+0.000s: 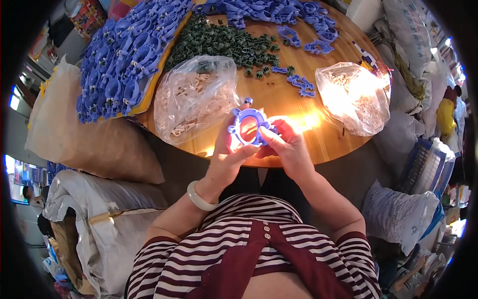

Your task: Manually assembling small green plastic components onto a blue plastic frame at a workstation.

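A blue-purple ring-shaped plastic part [250, 112] with small lugs is held up over the table's near edge. My left hand [225, 162] grips it from the left and below, with the thumb along its lower rim. From the other side, my right hand [291, 147] pinches the ring's right edge between thumb and fingers. Whether a smaller piece sits under the right fingertips, I cannot make out. Beyond the ring lie several small blue pieces [301, 82] and a spread pile of dark green small parts [224, 42].
Clear plastic bags of pale small pieces stand left [196, 99] and right [353, 99] on the round wooden table [284, 107]. A yellow-edged board [162, 65] bears many blue parts. More blue rings [318, 47] lie at the back. Large sacks [94, 134] crowd the left side.
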`<state>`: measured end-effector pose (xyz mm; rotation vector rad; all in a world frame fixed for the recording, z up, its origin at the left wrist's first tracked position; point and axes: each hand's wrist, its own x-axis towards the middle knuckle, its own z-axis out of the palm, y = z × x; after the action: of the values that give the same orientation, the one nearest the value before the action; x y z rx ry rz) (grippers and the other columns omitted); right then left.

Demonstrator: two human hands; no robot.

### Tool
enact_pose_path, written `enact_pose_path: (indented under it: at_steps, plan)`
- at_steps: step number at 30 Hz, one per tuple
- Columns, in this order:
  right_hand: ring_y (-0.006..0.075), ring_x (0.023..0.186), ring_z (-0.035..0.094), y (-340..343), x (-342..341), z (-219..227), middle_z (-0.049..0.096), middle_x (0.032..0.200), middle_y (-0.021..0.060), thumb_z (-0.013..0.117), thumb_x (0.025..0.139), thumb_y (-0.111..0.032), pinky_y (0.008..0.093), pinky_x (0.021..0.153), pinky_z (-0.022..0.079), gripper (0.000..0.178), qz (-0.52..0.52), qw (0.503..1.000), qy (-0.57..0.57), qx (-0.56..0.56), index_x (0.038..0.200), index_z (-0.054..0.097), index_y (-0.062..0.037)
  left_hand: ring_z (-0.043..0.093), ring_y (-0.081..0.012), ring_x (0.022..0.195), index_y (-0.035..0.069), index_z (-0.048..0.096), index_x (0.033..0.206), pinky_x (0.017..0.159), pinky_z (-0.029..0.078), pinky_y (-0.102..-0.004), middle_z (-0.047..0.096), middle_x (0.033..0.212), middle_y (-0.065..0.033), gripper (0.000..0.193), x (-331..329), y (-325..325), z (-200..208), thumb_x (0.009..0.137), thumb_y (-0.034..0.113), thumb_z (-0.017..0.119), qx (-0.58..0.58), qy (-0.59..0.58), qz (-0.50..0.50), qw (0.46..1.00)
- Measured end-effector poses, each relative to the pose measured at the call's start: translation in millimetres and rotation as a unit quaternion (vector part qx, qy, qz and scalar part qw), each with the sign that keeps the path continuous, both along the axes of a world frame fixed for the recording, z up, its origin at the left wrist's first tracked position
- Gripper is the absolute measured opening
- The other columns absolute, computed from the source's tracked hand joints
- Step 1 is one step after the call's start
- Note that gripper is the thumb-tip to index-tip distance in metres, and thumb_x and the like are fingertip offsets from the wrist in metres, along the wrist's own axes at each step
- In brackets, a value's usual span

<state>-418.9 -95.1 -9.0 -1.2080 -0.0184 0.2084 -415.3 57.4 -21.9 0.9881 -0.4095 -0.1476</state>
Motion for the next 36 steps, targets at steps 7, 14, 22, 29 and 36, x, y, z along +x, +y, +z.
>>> enact_pose_path:
  at_steps: [7,14,22,29,36]
  plan:
    - [0.0134,0.063,0.060,-11.7,48.3,13.9,0.059,0.086,0.0066,0.060,0.087,-0.019,0.0252,0.060,0.049,0.021,0.029,0.945,-0.099,-0.310,0.100,0.058,-0.0026,0.053,-0.0308,0.111,0.002,0.034,0.129,0.094,0.043,-0.0423,0.053,0.118,-0.0135,0.069,9.3,42.8,6.6,0.081,0.041,0.064,-0.044,0.033,0.041,0.998]
    - [0.0152,0.072,0.061,-3.8,96.0,1.5,0.057,0.086,0.0078,0.067,0.077,-0.009,0.0275,0.066,0.049,0.029,0.076,0.750,-0.399,-0.521,0.104,0.060,-0.0033,0.053,-0.0310,0.110,0.002,0.033,0.134,0.092,0.043,-0.0422,0.051,0.121,-0.0188,0.069,11.8,48.9,-2.5,0.087,0.050,0.050,-0.045,0.089,-0.006,0.995]
    - [0.0106,0.072,0.059,-19.8,74.5,16.2,0.063,0.088,0.0025,0.064,0.080,-0.004,0.0235,0.067,0.050,0.023,0.163,0.958,-0.045,-0.233,0.103,0.062,-0.0024,0.056,-0.0281,0.105,0.002,0.043,0.123,0.087,0.046,-0.0401,0.055,0.113,-0.0145,0.057,13.7,49.6,-3.5,0.086,0.044,0.055,-0.084,0.116,-0.008,0.990]
    - [0.0123,0.079,0.059,-28.2,39.9,19.4,0.061,0.096,0.0032,0.061,0.083,-0.001,0.0262,0.073,0.049,0.019,0.122,0.987,-0.076,-0.068,0.101,0.058,-0.0046,0.055,-0.0220,0.105,0.003,0.044,0.122,0.086,0.046,-0.0362,0.056,0.110,-0.0099,0.051,19.2,27.3,17.5,0.088,0.038,0.056,-0.044,0.087,-0.016,0.995]
    - [0.0124,0.084,0.059,-31.9,23.8,12.0,0.059,0.097,0.0021,0.061,0.083,0.000,0.0264,0.074,0.050,0.015,0.044,0.988,-0.124,-0.084,0.097,0.058,-0.0032,0.051,-0.0221,0.111,0.003,0.040,0.128,0.083,0.048,-0.0351,0.053,0.116,-0.0112,0.056,21.7,13.7,15.4,0.087,0.038,0.058,-0.046,0.080,-0.034,0.995]
